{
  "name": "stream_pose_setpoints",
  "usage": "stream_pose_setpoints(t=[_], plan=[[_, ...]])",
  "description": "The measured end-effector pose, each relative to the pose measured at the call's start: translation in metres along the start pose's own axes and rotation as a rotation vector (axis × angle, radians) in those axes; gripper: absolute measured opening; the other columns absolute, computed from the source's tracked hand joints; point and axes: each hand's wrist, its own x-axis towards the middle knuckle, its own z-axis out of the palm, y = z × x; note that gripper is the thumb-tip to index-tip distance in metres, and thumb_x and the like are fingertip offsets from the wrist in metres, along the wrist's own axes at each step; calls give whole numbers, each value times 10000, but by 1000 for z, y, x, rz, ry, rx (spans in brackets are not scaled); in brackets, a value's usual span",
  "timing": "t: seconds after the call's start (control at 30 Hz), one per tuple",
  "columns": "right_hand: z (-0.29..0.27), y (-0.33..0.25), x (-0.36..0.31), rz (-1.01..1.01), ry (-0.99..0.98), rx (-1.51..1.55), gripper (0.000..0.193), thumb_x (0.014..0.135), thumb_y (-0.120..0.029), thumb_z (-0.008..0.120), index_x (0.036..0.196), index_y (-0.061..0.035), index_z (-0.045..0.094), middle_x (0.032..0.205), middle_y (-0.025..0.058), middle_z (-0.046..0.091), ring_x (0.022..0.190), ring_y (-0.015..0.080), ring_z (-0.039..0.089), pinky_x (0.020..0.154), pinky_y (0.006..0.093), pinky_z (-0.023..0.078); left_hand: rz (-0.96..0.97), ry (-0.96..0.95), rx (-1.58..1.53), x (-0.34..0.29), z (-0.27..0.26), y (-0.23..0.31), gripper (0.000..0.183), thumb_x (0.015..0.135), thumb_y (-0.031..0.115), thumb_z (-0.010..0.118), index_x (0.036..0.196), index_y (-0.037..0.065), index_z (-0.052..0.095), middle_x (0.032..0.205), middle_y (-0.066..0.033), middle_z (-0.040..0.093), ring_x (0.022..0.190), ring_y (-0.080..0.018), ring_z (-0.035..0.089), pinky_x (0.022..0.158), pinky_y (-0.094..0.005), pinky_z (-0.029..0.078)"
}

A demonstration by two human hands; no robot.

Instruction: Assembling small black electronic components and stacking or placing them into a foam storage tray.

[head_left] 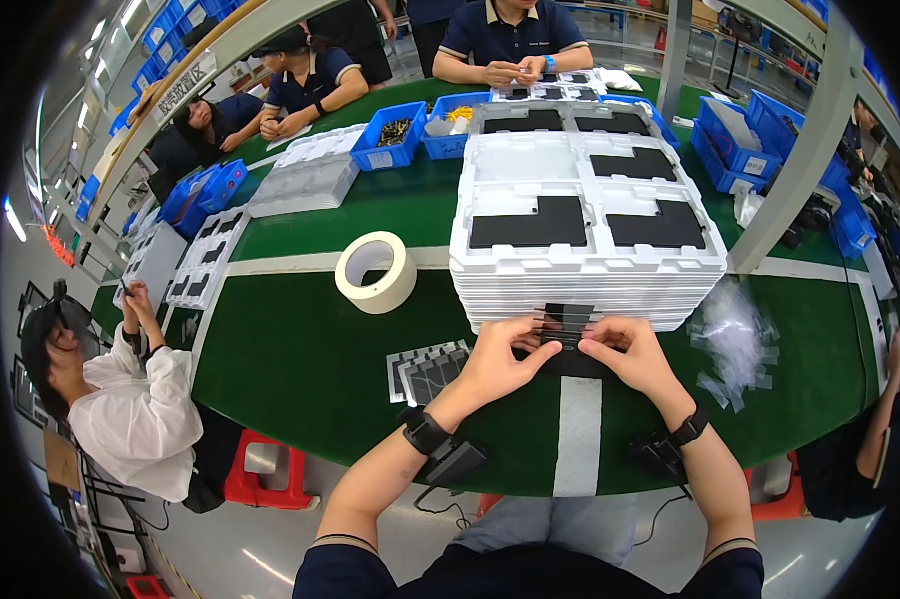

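Note:
My left hand (505, 357) and my right hand (630, 351) meet over a flat black part (567, 331) at the near edge of the green table (300, 349). Both pinch it, thumbs toward each other. Just beyond it stands a tall stack of white moulded trays (585, 275); the top tray carries black sheets (530, 222). A small fan of dark flat parts (425, 369) lies left of my left hand. Each wrist wears a black band.
A roll of cream tape (375, 272) stands left of the stack. A heap of clear plastic film pieces (734, 339) lies to the right. Blue bins (390, 135) and more white trays sit farther back. Other people work at the left and far sides.

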Motion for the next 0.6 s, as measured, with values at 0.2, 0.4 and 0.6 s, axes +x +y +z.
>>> stream_pose_setpoints(t=[0.2, 0.4, 0.6], plan=[[2, -1, -1, -36, 31, -17, 136, 752, -92, 669, 786, 32, 628, 715, 49, 629, 632, 75, 576, 584, 198, 453, 24, 29, 24, -2, 0, 4, 198, 729, 51, 674, 880, -61, 610, 751, -108, 644, 669, -117, 625, 625, -222, 503], [8, -18, -8, -173, 154, -137, 87, 705, -59, 672, 725, 18, 637, 682, 60, 631, 603, 114, 574, 566, 229, 439, 143, 119, 189, -5, 1, 8, 202, 684, 64, 708, 823, -54, 622, 716, -110, 645, 608, -125, 622, 582, -210, 490], [12, -21, -11, -307, 215, -245, 68, 674, -30, 668, 705, 19, 633, 669, 90, 626, 614, 168, 596, 580, 245, 444, 194, 154, 271, -7, 4, 13, 189, 660, 64, 715, 793, -42, 632, 701, -111, 642, 556, -127, 603, 536, -209, 469]])
